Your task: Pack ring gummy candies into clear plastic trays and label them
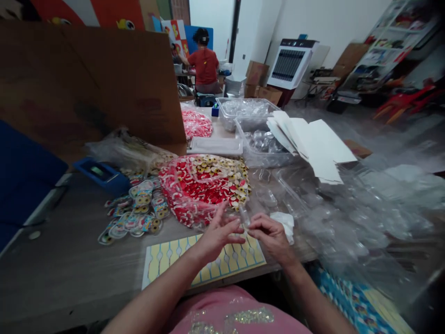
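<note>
My right hand (270, 236) is closed in a pinch on a small clear plastic piece (244, 217) held just above the table edge. My left hand (219, 232) is beside it with its fingers spread, the fingertips touching the same piece. Under both hands lies a yellow sheet (167, 258) with rows of cut-out shapes. Just beyond the hands sits a clear bag (203, 185) full of red, white and yellow round badges. A spread of colourful printed stickers (139, 211) lies to the left of it.
Clear tubs (259, 160) with transparent parts and white card sheets (309, 144) stand behind. Crumpled clear plastic (365, 218) fills the right. A blue device (100, 174) and brown cardboard board (104, 79) are at left. A person in red (205, 65) sits far back.
</note>
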`<state>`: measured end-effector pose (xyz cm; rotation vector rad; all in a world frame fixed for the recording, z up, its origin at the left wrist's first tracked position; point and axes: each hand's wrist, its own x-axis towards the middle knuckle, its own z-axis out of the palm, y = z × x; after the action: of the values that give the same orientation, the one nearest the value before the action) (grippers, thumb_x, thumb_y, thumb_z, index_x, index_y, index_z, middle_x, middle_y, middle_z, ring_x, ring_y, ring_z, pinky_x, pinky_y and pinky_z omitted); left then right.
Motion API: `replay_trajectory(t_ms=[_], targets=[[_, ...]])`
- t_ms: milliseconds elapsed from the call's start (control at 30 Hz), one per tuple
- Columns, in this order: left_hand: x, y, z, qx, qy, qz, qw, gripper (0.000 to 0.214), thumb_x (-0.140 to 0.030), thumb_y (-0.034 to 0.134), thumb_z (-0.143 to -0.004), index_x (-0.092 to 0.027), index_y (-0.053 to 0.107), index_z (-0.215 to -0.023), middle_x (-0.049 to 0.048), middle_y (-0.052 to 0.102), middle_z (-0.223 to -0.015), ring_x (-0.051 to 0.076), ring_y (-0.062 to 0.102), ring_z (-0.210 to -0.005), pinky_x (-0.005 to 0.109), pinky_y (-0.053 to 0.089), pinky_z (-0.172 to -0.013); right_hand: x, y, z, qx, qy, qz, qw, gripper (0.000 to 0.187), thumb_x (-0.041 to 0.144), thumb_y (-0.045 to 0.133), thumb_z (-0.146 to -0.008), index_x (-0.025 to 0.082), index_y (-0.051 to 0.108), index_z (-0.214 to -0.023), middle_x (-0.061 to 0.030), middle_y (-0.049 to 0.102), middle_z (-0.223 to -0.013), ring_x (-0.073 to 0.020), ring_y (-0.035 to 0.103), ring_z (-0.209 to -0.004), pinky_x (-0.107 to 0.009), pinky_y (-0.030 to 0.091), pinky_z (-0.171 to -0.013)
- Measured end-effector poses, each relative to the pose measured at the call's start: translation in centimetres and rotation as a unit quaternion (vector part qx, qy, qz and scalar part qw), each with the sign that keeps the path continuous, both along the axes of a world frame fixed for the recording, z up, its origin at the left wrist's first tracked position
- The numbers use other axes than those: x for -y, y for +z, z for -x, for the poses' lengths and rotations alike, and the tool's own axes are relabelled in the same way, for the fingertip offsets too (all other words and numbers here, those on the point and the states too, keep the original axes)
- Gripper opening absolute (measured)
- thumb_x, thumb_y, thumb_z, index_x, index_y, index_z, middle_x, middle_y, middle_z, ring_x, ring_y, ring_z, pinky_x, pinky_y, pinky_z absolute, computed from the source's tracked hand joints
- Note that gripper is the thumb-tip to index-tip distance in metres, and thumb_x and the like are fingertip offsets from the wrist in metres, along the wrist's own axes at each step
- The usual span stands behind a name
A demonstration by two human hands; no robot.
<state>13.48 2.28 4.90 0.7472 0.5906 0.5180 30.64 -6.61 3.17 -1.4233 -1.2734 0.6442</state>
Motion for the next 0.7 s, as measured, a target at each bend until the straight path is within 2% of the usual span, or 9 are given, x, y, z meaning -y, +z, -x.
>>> replay_trajectory(t_ms=[133, 233, 300, 367, 467, 500, 600, 700], targets=[[-0.5, -1.3, -1.3, 0.049, -0.034, 0.047, 0.997, 0.076, -0.021, 0.084, -0.064, -0.026, 0.051, -0.133, 0.0080, 0.065, -0.103, 0.018, 0.067, -0.081, 0.034, 0.056, -0.070, 0.2, -0.5, 1.4, -0.033, 0.063, 0.001, 0.997, 0.008, 0.023, 0.072, -0.076, 0.021, 0.070, -0.069, -0.0021, 0.065, -0.080, -0.0168, 0.062, -0.079, -0.031, 0.049, -0.076], [-0.4, -2.4, -1.0, 0.061, -0.025, 0.052, 0.996, 0.074, -0.019, 0.084, -0.063, -0.026, 0.054, -0.130, 0.0074, 0.067, -0.100, 0.021, 0.068, -0.081, 0.039, 0.057, -0.072, 0.4, -0.9, 0.7, -0.072, 0.076, 0.027, 0.994, 0.010, 0.027, 0.074, -0.074, 0.020, 0.069, -0.069, -0.0021, 0.064, -0.078, -0.0174, 0.062, -0.077, -0.031, 0.051, -0.074], [-0.3, -2.8, -0.7, 0.059, -0.011, 0.052, 0.997, 0.074, -0.019, 0.084, -0.062, -0.027, 0.055, -0.129, 0.0067, 0.067, -0.099, 0.023, 0.069, -0.083, 0.042, 0.057, -0.073, 0.6, -1.2, -0.3, -0.082, 0.060, 0.033, 0.994, 0.012, 0.028, 0.073, -0.075, 0.020, 0.067, -0.069, -0.0015, 0.062, -0.076, -0.0165, 0.060, -0.074, -0.030, 0.050, -0.069], [-0.2, -3.1, -0.5, 0.040, 0.005, 0.047, 0.998, 0.075, -0.019, 0.085, -0.060, -0.026, 0.055, -0.128, 0.0067, 0.066, -0.098, 0.023, 0.069, -0.083, 0.041, 0.058, -0.070, 0.8, -1.4, -1.3, -0.047, 0.012, 0.023, 0.999, 0.014, 0.027, 0.070, -0.076, 0.019, 0.063, -0.067, -0.0007, 0.059, -0.073, -0.0156, 0.058, -0.071, -0.028, 0.048, -0.065], [0.0, -3.4, -0.3, -0.007, 0.033, 0.028, 0.999, 0.076, -0.020, 0.087, -0.056, -0.024, 0.058, -0.127, 0.0056, 0.065, -0.095, 0.020, 0.069, -0.076, 0.036, 0.059, -0.064, 0.8, -1.4, -2.0, 0.089, -0.040, 0.025, 0.995, 0.005, 0.023, 0.066, -0.079, 0.019, 0.065, -0.075, -0.0018, 0.060, -0.077, -0.0146, 0.055, -0.067, -0.027, 0.046, -0.062], [0.1, -3.5, -0.3, -0.019, 0.040, 0.025, 0.999, 0.077, -0.020, 0.088, -0.056, -0.024, 0.058, -0.127, 0.0051, 0.065, -0.094, 0.019, 0.068, -0.074, 0.035, 0.059, -0.062, 0.7, -1.3, -1.9, 0.131, -0.033, 0.030, 0.990, 0.004, 0.021, 0.066, -0.079, 0.019, 0.067, -0.082, -0.0025, 0.062, -0.081, -0.0141, 0.054, -0.066, -0.027, 0.045, -0.060], [0.6, -3.3, -0.1, -0.021, 0.044, 0.032, 0.998, 0.076, -0.023, 0.088, -0.057, -0.024, 0.058, -0.127, 0.0034, 0.065, -0.090, 0.017, 0.067, -0.071, 0.033, 0.058, -0.061, 0.4, -0.7, -0.4, 0.177, 0.043, 0.031, 0.983, 0.021, 0.019, 0.063, -0.083, 0.021, 0.068, -0.102, -0.0046, 0.064, -0.093, -0.0144, 0.058, -0.071, -0.026, 0.046, -0.061], [1.1, -2.8, 0.5, 0.006, 0.019, 0.049, 0.999, 0.070, -0.024, 0.086, -0.059, -0.022, 0.061, -0.125, 0.0010, 0.062, -0.082, 0.016, 0.065, -0.068, 0.034, 0.058, -0.060, 0.0, -0.3, 1.9, 0.165, 0.082, 0.001, 0.983, 0.015, 0.015, 0.055, -0.088, 0.020, 0.068, -0.096, -0.0044, 0.063, -0.089, -0.0153, 0.060, -0.078, -0.027, 0.048, -0.067]])
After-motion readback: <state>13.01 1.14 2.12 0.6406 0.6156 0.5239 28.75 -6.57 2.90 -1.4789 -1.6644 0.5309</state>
